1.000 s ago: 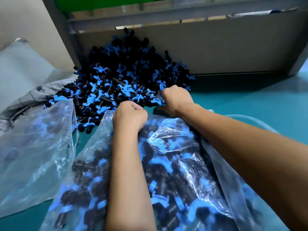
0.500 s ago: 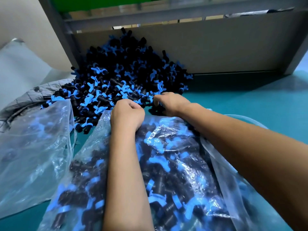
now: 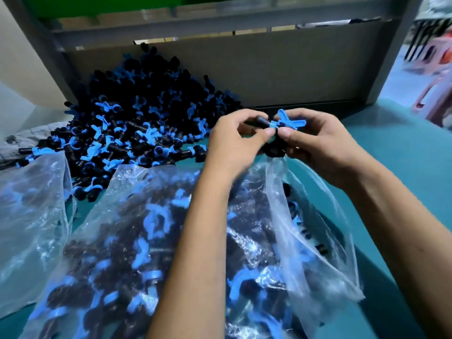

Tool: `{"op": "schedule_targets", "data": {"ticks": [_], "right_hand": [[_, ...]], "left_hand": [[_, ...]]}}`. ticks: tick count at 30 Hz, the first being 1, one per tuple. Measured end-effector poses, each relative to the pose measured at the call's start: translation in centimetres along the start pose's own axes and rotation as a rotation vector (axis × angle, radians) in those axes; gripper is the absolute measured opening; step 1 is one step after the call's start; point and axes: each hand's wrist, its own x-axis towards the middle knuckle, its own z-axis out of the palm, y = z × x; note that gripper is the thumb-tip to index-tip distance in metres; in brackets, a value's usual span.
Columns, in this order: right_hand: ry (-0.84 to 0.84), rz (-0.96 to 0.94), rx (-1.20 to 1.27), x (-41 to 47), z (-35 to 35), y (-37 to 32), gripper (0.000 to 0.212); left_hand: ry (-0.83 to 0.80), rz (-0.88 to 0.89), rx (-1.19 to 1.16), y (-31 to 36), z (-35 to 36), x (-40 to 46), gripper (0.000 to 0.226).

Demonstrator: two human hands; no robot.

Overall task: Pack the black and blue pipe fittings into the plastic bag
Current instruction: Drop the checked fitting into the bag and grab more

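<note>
A heap of black and blue pipe fittings lies on the teal table against a grey board. A clear plastic bag, well filled with fittings, lies in front of me with its mouth toward the heap. Above the bag's mouth my left hand and my right hand are raised together, both gripping a small bunch of fittings between them. Black bodies and blue wing handles stick out between my fingers. My left forearm lies across the bag.
A second clear bag with fittings lies at the left. A grey board in a metal frame closes off the back. Grey cloth sits at the far left. Pink stools stand beyond the table's right edge.
Both hands have left the heap's edge and moved right and up, gathering a bunch of fittings above the bag's mouth. The bag's right side has opened up.
</note>
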Motion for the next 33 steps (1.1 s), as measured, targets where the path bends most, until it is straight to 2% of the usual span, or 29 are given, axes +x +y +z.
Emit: {"op": "schedule_targets", "data": {"ticks": [7, 10, 14, 19, 21, 26, 33], "right_hand": [[0.228, 0.072, 0.355, -2.1, -1.7, 2.8, 0.014], [0.287, 0.058, 0.280, -2.1, -1.3, 3.5, 0.021], [0.274, 0.031, 0.141, -2.1, -0.9, 3.9, 0.021], [0.277, 0.031, 0.104, -2.0, -1.0, 3.9, 0.019], [0.301, 0.028, 0.086, -2.0, -1.1, 3.8, 0.012], [0.446, 0.026, 0.245, -2.1, -2.3, 3.3, 0.010], [0.308, 0.001, 0.076, -2.0, -0.8, 3.7, 0.020]], "left_hand": [[0.012, -0.193, -0.151, -1.2, 1.0, -0.3, 0.009], [0.009, -0.226, -0.147, -1.5, 1.0, -0.4, 0.013], [-0.038, -0.227, -0.205, -1.7, 1.0, -0.6, 0.038], [-0.011, -0.243, -0.140, -2.0, 1.2, -0.3, 0.019], [-0.014, -0.246, -0.183, -1.9, 1.1, -0.4, 0.014], [0.021, -0.264, -0.320, -1.3, 0.0, -0.2, 0.009], [-0.043, -0.243, -0.194, -1.3, 1.2, -0.7, 0.010]]}}
